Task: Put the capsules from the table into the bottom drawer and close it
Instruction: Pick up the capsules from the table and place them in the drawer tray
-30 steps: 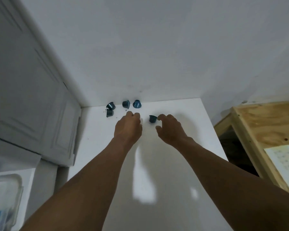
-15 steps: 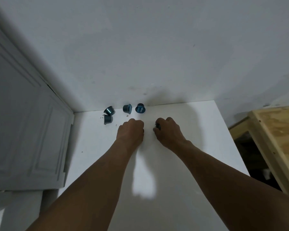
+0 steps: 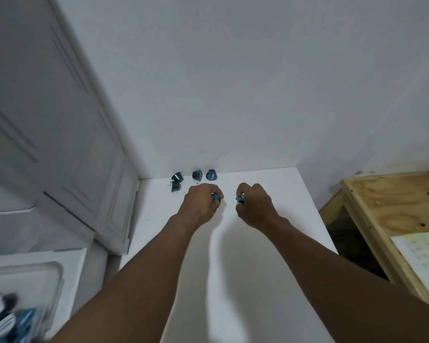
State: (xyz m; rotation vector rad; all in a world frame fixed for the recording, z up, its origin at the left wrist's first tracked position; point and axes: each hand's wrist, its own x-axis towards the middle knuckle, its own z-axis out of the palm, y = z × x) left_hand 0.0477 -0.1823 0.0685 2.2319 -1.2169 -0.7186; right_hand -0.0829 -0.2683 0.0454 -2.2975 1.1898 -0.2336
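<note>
Several blue capsules lie at the back of the white table (image 3: 270, 243) by the wall: a capsule (image 3: 211, 175), a second capsule (image 3: 197, 175) and a left pair (image 3: 176, 181). My left hand (image 3: 199, 204) is curled round a blue capsule (image 3: 215, 197) just in front of them. My right hand (image 3: 254, 206) pinches another blue capsule (image 3: 240, 199) a little to the right. At the bottom left an open drawer (image 3: 35, 276) of clear plastic holds several blue capsules (image 3: 8, 320).
A white panelled cabinet (image 3: 47, 144) stands left of the table. A plywood bench (image 3: 391, 214) with a white sheet (image 3: 423, 258) sits to the right, across a dark gap. The white wall closes the back.
Both hands closed on a capsule each and lifted slightly off the table. The view swung left and down, which brought the drawer into sight.
</note>
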